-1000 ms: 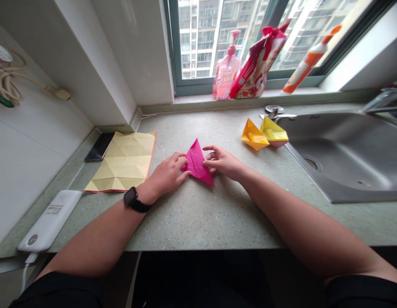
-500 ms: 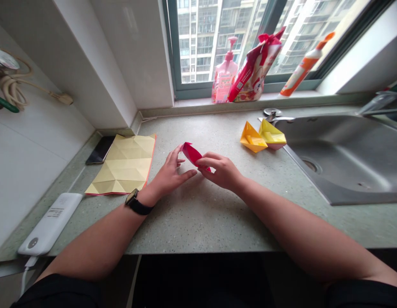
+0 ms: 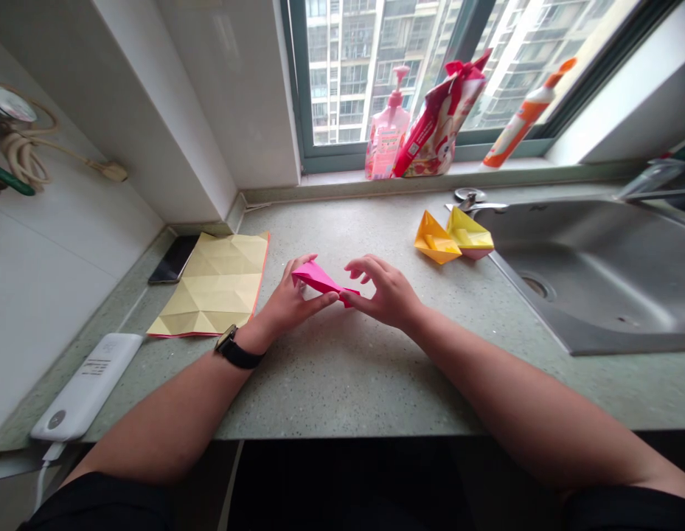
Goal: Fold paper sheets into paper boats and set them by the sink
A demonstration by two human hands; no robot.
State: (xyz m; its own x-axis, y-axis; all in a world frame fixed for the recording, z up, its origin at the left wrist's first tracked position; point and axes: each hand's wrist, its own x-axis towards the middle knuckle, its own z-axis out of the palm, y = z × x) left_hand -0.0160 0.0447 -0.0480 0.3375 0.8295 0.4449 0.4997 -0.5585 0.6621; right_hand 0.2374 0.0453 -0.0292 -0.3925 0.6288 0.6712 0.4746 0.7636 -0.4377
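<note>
A folded pink paper (image 3: 315, 278) is held just above the speckled counter (image 3: 342, 369) between both hands. My left hand (image 3: 290, 301), with a black watch on its wrist, grips the paper's left end with fingers curled round it. My right hand (image 3: 385, 293) pinches the paper's right tip between thumb and forefinger, its other fingers raised and spread.
A creased pale yellow sheet (image 3: 217, 284) lies left, with a dark phone (image 3: 173, 259) beside it and a white power bank (image 3: 85, 386) nearer me. Two folded yellow paper shapes (image 3: 453, 236) sit by the steel sink (image 3: 590, 273). Bottles and a red pouch (image 3: 439, 118) stand on the windowsill.
The pink paper was flat on the counter as a triangle. Both hands have lifted it and turned it, and it now lies edge-on between the fingers.
</note>
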